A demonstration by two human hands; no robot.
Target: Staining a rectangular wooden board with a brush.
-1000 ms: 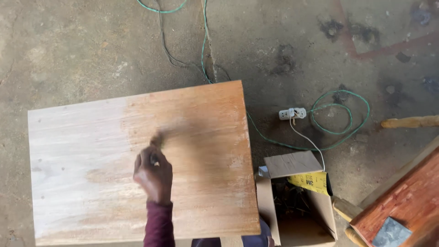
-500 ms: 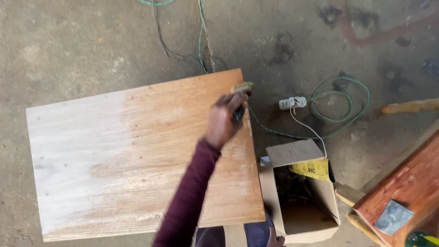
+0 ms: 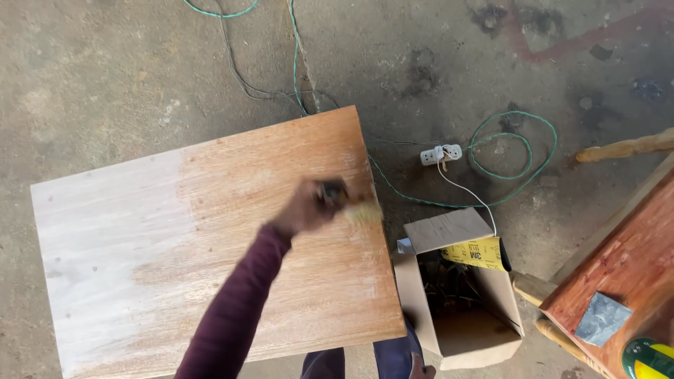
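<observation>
The right hand (image 3: 305, 207) has drawn back from the board's (image 3: 210, 238) far right corner to mid right edge, fingers clenched around the brush (image 3: 351, 207); coating extends rightward. Left hand unseen.

Right hand (image 3: 303, 207) outstretched, fingers clenched

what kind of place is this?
Likely a woodworking or furniture-finishing workshop: a bare concrete floor, a wooden panel partly coated darker, the right hand holding a brush on it, and a reddish finished wooden piece nearby.
</observation>
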